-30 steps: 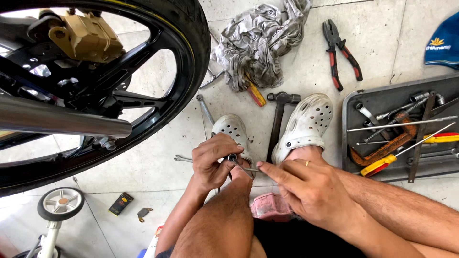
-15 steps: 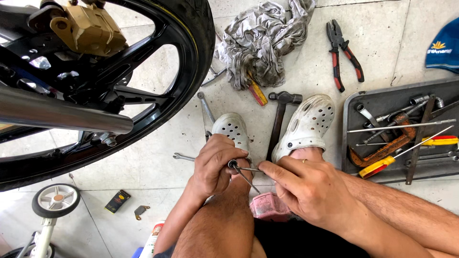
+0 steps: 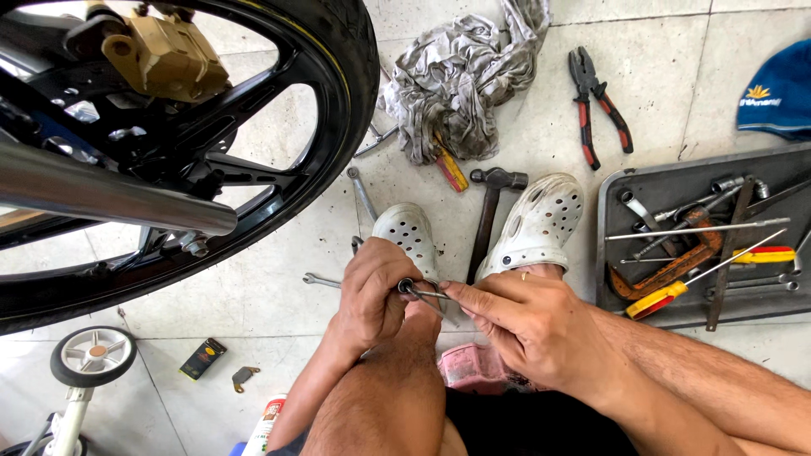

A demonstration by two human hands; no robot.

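Observation:
I sit over a tiled floor with both hands meeting above my knee. My left hand (image 3: 372, 291) is curled around a small dark round metal part (image 3: 406, 286). My right hand (image 3: 525, 325), with a ring on one finger, pinches a thin metal pin (image 3: 431, 295) whose tip reaches into that part. Both feet wear white perforated clogs (image 3: 541, 221), directly beyond my hands. A hammer (image 3: 488, 213) lies between the clogs.
A black motorcycle wheel (image 3: 342, 110) with a gold brake caliper (image 3: 165, 59) and a chrome pipe (image 3: 110, 198) fills the left. A grey rag (image 3: 460, 80), red-handled pliers (image 3: 598, 105), wrenches and a dark tool tray (image 3: 676, 181) lie on the floor. A small caster wheel (image 3: 91, 355) stands at lower left.
The view has shifted slightly, so the wheel and caliper sit further right. Both hands stay together on the small part and pin with only slight finger movement.

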